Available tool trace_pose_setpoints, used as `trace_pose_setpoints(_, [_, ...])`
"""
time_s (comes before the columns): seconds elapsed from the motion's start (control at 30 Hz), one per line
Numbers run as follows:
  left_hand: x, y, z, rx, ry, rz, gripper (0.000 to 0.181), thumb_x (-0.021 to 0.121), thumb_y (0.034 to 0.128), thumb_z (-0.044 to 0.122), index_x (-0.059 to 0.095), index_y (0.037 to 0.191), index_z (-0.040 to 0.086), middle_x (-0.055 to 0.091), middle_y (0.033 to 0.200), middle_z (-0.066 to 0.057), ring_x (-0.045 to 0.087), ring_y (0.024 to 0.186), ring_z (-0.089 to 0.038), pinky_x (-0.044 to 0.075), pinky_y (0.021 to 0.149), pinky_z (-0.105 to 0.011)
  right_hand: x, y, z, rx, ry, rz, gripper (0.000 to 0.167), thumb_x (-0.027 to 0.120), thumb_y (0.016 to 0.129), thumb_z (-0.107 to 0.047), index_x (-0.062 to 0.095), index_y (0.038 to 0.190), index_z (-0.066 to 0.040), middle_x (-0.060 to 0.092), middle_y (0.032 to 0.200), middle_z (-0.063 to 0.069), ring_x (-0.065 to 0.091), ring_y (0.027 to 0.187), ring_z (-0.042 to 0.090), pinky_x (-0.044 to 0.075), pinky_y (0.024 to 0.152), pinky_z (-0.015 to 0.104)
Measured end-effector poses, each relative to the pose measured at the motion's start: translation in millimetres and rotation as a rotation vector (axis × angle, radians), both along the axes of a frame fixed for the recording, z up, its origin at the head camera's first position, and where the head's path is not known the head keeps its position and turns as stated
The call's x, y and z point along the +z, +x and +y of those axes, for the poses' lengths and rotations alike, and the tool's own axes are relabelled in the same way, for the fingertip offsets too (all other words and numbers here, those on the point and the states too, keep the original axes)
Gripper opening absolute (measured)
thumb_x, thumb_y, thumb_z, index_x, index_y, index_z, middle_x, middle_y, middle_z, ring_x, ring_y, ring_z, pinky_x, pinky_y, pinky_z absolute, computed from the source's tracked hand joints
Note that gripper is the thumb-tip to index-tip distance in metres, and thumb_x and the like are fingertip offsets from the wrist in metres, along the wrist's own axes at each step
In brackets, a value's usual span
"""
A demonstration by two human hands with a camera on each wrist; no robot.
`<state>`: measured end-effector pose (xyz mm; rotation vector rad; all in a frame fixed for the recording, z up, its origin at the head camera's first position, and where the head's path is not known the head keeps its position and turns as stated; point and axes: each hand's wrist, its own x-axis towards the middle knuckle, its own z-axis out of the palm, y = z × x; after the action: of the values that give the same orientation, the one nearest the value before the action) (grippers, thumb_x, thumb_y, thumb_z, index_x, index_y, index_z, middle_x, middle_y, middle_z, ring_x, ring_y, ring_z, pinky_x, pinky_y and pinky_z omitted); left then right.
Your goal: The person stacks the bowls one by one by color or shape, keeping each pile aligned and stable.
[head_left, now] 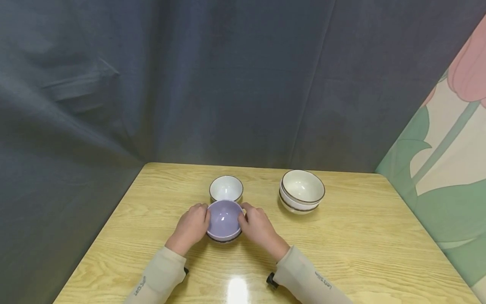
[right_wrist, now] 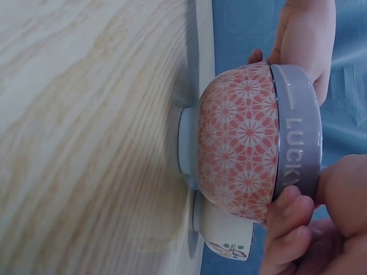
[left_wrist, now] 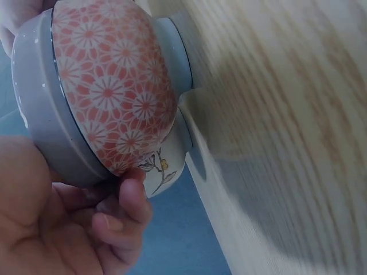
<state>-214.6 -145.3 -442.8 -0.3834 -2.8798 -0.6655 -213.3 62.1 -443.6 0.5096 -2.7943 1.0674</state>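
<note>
A purple bowl (head_left: 224, 218) sits nested inside a bowl with a red flower pattern (right_wrist: 238, 137), which stands upright on the table. Raised letters show on the purple bowl's outer band in the right wrist view. My left hand (head_left: 191, 226) grips the purple bowl's left side, thumb at the rim and fingertips (left_wrist: 135, 197) below, by the red bowl's edge. Opposite it, my right hand (head_left: 261, 228) holds the right side the same way. Just behind stands a white bowl (head_left: 226, 188) with a small plant motif outside, partly hidden by the purple one.
To the right, a stack of white bowls (head_left: 303, 188) with dark rims stands toward the back of the wooden table (head_left: 364, 236). A dark curtain (head_left: 243, 84) hangs behind and to the left. A flower-patterned panel (head_left: 448, 169) borders the right side.
</note>
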Motion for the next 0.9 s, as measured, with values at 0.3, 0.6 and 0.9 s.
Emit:
trace_pose_setpoints(0.3, [3.2, -2.8, -2.1, -0.036, 0.095, -0.049, 0.022, 0.051, 0.1002, 0.008, 0.062, 0.082, 0.001, 0.059, 0.072, -0.008, 0.056, 0.067, -0.017, 0.052, 0.062, -0.037, 4.0, -0.9, 1.3, 0.003, -0.013, -0.003, 0.031, 0.056, 0.098, -0.012, 0.064, 0.122, 0.005, 0.049, 0.054, -0.005, 0.043, 0.044, 0.006, 0.036, 0.039, 0.023])
trace_pose_setpoints(0.6, [3.6, -2.7, -4.3, -0.055, 0.068, -0.122, 0.024, 0.048, 0.1031, 0.01, 0.061, 0.084, 0.002, 0.055, 0.067, -0.004, 0.053, 0.063, -0.015, 0.049, 0.058, -0.032, 0.1, -0.7, 0.4, 0.006, -0.013, -0.022, 0.032, 0.057, 0.097, -0.011, 0.063, 0.122, 0.007, 0.048, 0.052, -0.005, 0.042, 0.042, 0.006, 0.035, 0.038, 0.022])
trace_pose_setpoints(0.9, [3.3, -3.8, -3.1, -0.068, 0.097, -0.138, 0.022, 0.048, 0.1023, 0.007, 0.06, 0.086, 0.001, 0.059, 0.071, -0.007, 0.056, 0.067, -0.015, 0.052, 0.06, -0.033, -0.4, -1.3, -0.5, 0.004, 0.012, -0.006, 0.031, 0.056, 0.097, -0.011, 0.064, 0.122, 0.006, 0.049, 0.054, -0.004, 0.043, 0.044, 0.006, 0.036, 0.04, 0.023])
